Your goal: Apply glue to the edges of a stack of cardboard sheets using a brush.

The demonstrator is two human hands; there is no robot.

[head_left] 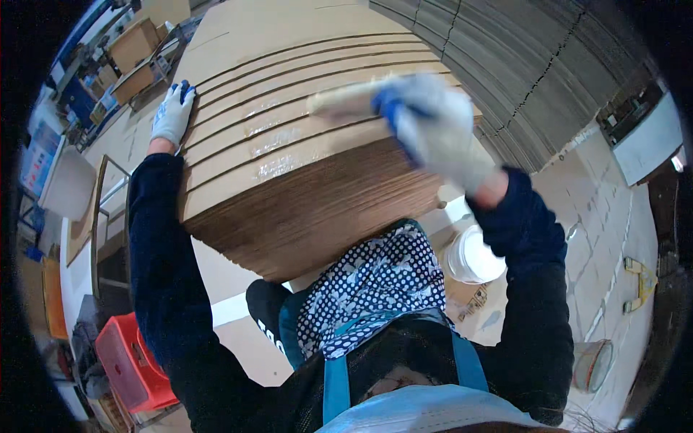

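Along stacked cardboard (296, 216), left hand (174, 114) lies flat; right hand (429, 119) grips a blurred brush (341, 100).

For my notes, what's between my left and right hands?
In the head view: stepped cardboard sheets with glossy patches, plus the blurred pale tool in your right hand.

Pale, marked floor (606, 224) at right; grey ribbed sheeting (498, 58) beyond.

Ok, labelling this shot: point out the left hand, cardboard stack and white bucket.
Left hand (172, 115): head view, gloved back.
Cardboard stack (310, 206): head view, front side.
White bucket (456, 261): head view, side wall.
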